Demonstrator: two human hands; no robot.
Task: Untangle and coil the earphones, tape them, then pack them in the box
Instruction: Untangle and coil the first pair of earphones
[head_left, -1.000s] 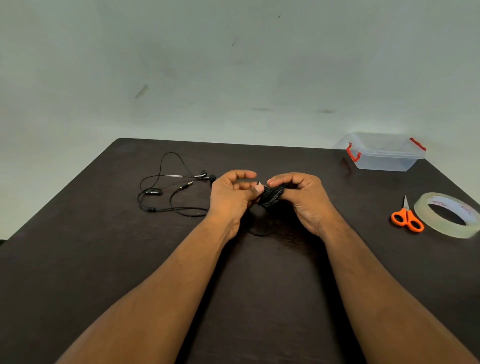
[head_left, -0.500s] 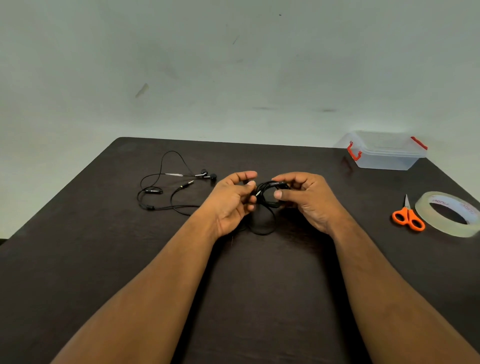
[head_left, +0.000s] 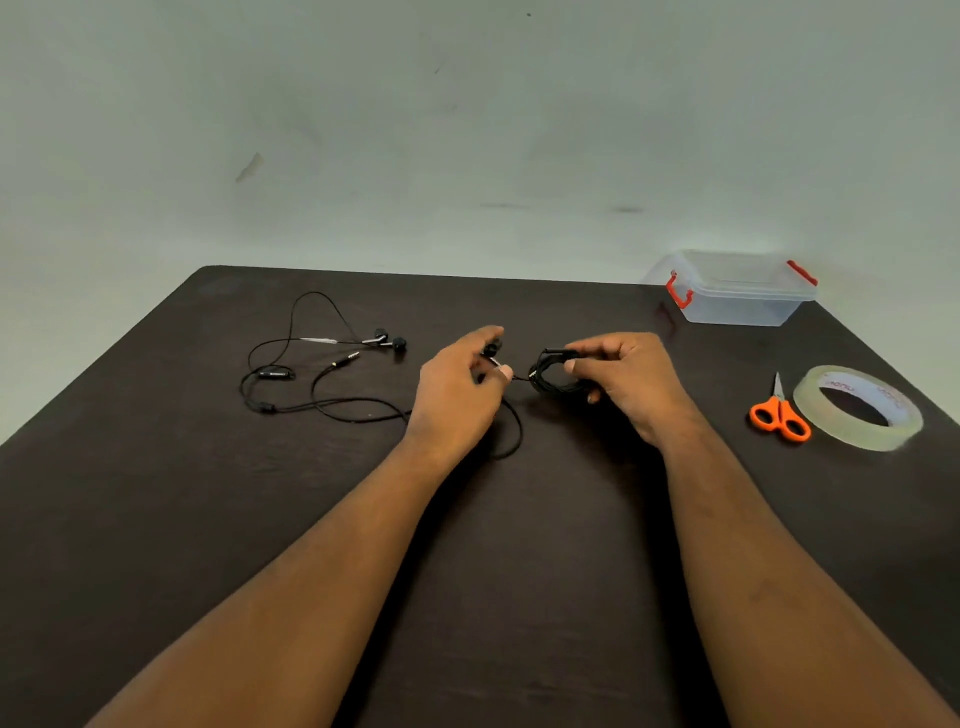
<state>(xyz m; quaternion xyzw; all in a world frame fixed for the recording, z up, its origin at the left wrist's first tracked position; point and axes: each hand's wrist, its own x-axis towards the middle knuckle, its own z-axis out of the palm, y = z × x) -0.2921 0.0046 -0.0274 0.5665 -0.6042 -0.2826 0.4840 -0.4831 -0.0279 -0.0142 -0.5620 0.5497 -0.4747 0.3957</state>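
A dark brown bench (head_left: 156, 519) with a faint wood grain fills the lower part of the view. Behind it rises a pale grey-green wall (head_left: 467, 130), marked with a few scuffs and dark smudges. Orange-handled scissors (head_left: 779, 413) lie on the bench near its right edge, blades pointing away.

The left hand (head_left: 457, 387) covers part of the cable (head_left: 511, 431) it pinches, and its fingertips are blurred. The right hand (head_left: 621, 376) hides the far side of the coil (head_left: 550, 373), so the number of turns cannot be told. Both forearms run off the bottom edge, and the print inside the tape (head_left: 860, 408) is too small to read.
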